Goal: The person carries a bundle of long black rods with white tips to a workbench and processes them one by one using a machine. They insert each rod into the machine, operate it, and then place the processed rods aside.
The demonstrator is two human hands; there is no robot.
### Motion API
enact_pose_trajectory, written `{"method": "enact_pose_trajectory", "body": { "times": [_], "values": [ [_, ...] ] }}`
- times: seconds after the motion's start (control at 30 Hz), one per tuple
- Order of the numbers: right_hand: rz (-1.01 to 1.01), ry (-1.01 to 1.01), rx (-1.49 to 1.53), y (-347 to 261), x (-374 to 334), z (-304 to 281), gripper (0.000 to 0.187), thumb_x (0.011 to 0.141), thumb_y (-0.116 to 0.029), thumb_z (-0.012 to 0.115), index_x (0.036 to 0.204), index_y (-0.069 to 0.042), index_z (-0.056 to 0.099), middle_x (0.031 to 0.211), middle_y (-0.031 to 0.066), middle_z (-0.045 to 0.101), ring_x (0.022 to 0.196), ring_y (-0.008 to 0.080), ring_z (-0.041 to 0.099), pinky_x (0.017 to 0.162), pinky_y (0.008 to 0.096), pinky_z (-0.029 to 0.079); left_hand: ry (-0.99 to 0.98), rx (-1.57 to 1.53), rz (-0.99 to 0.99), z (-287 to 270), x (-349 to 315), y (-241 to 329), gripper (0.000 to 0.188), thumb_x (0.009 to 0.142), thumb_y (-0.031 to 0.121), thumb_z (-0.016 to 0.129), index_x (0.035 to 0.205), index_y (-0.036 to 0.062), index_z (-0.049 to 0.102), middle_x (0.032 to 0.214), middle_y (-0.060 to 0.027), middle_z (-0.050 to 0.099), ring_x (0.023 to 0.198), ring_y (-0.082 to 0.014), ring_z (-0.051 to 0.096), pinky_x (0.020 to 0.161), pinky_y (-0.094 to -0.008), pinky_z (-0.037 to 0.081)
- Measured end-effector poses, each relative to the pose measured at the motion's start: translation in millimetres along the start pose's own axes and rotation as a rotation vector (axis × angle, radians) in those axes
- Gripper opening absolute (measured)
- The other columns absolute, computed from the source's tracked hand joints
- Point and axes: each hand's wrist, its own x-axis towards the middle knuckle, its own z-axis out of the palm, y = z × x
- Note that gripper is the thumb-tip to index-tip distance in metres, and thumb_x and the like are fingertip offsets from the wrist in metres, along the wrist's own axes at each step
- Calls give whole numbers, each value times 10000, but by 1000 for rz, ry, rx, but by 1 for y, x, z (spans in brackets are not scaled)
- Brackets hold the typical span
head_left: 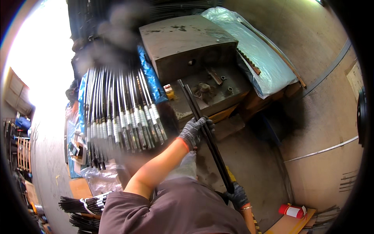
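Two long dark rods point(215, 150), lying side by side, run slantwise across the space before me. My left hand point(194, 132), in a grey knitted glove with an orange cuff, is closed round them near their middle. Gloved likewise, my right hand point(237, 196) grips their near end. The far tips reach over the edge of a grey metal workbench point(183, 103), where a small yellow and white box point(169, 92) sits close to them. To the left lies a large row of thin rods point(117, 93) with white sleeves near their ends.
A big metal housing point(191, 35) stands on the bench, with loose metal rings point(230, 89) before it. Plastic-wrapped stock point(265, 58) lies at the far right. Tied rod bundles point(83, 204) are at the lower left. A red fire extinguisher point(292, 211) lies at the lower right.
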Motion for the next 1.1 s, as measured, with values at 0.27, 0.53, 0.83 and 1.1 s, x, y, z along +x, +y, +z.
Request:
{"method": "enact_pose_trajectory", "body": {
  "times": [0.27,0.53,0.83,1.1],
  "values": [
    [-168,-15,-85,-47,132,-50,624,706,-363,694,1116,65,497,1027,250,566,961,350,557,838,371,442,104,-8,44,18,116,52,126,894,153,492,956,45,513,890,-120,614,808,-293,614,723,-438,527],
    [-221,28,-282,-117,230,-94,690,700,-381,703,1149,89,472,1045,275,557,987,367,551,850,369,445,195,-171,151,7,198,117,155,887,154,503,943,10,514,870,-136,612,750,-288,613,676,-433,538],
    [-74,49,-12,-74,249,-107,326,775,-258,650,932,9,550,798,203,601,753,354,587,659,379,464,374,172,254,0,246,139,102,841,152,526,923,92,527,761,-49,565,635,-212,554,552,-384,491],
    [14,347,-160,-41,280,-114,224,867,-227,528,815,-12,560,626,208,548,564,365,535,501,412,410,540,59,58,10,315,88,265,839,213,587,668,101,417,536,-10,407,396,-123,371,331,-280,300]
  ]
}}
